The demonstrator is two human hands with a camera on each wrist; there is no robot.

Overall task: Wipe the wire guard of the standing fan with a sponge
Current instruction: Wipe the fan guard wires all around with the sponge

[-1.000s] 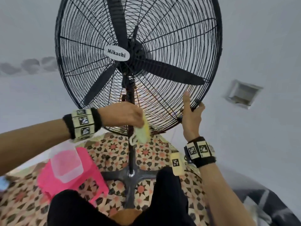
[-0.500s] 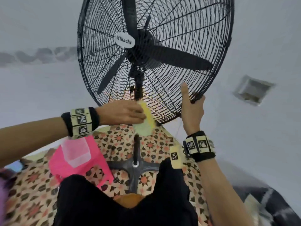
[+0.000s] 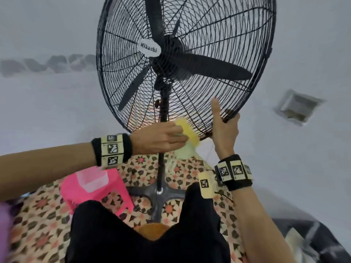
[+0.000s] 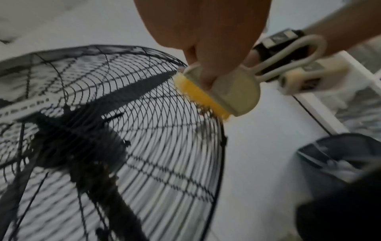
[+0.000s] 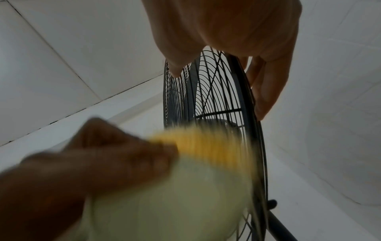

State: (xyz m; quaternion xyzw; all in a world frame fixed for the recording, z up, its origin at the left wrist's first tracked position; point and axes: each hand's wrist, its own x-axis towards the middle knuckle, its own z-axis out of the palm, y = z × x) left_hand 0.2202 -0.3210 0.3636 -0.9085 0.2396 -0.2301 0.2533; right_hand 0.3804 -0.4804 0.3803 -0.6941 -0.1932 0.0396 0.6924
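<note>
The black standing fan's wire guard (image 3: 199,92) fills the upper middle of the head view, with a white Mikachi badge at its hub. My left hand (image 3: 161,138) grips a yellow sponge with a pale handle (image 3: 187,131) and presses its yellow face against the guard's lower rim (image 4: 214,130). The sponge (image 4: 206,96) shows clearly in the left wrist view and blurred (image 5: 206,143) in the right wrist view. My right hand (image 3: 225,128) grips the rim at lower right, thumb up along the front wires, fingers (image 5: 268,91) curled behind the outer ring (image 5: 241,91).
The fan's pole (image 3: 162,149) runs down to a cross base (image 3: 159,192) on a patterned floor mat. A pink stool (image 3: 91,192) with a clear plastic tub on it stands at left. My dark-trousered knees are below. A dark bin (image 4: 340,158) sits right of the fan.
The left hand has carried the sponge up from below the rim onto the guard's lower wires. The right hand keeps its hold on the rim. The view has shifted, moving the fan rightward.
</note>
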